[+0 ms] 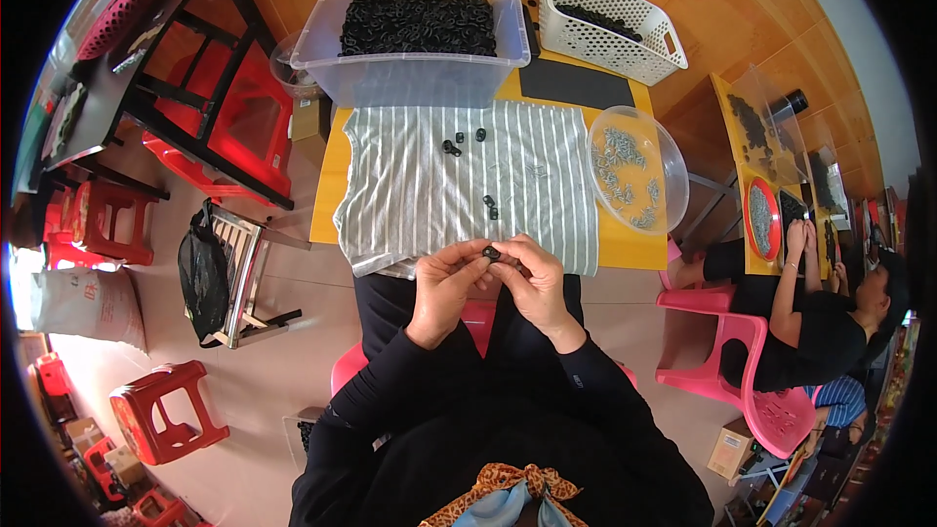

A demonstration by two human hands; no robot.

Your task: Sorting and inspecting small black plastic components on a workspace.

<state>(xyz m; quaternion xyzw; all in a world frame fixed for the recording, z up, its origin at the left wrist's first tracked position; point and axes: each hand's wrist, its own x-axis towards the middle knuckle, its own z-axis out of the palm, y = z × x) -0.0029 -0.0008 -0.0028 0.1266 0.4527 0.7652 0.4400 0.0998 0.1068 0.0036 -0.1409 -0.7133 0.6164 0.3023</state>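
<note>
At the centre of the frame your left hand (444, 285) and right hand (532, 283) pinch one small black part (491, 253) between closed fingertips, just below the striped cloth (468, 190).

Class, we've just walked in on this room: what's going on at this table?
A seated person holds one small black part between both hands, the left hand and the right hand, at the near edge of a striped cloth. More black parts lie loose on the cloth. Behind it a clear bin is full of black parts, and a clear bowl to the right holds small metal pieces. Another person works at a table on the right.
</note>
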